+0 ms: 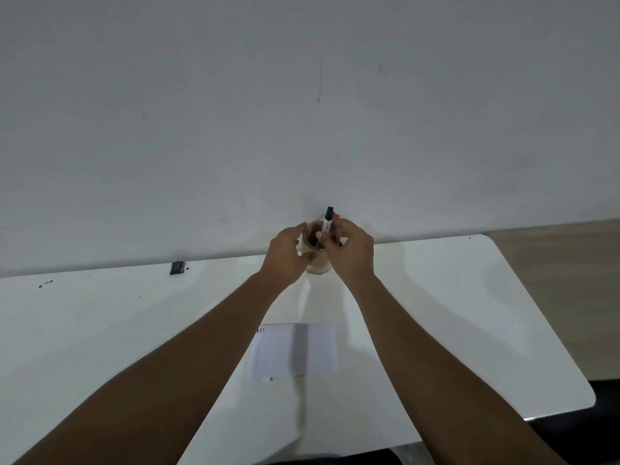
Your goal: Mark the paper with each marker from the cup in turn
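A tan cup (313,263) stands at the far edge of the white table (453,313), against the wall. My left hand (285,253) wraps around the cup's left side. My right hand (350,250) pinches a white marker with a dark cap (327,220), upright over the cup's mouth. A red-tipped marker (336,216) peeks out just behind it. A small white sheet of paper (295,352) lies on the table between my forearms, with a few short red marks (260,330) at its top left corner.
A small black object (177,267) sits at the table's back edge on the left, with dark specks (45,283) further left. The table's rounded right corner (583,397) borders a brown floor. The grey wall rises straight behind the cup.
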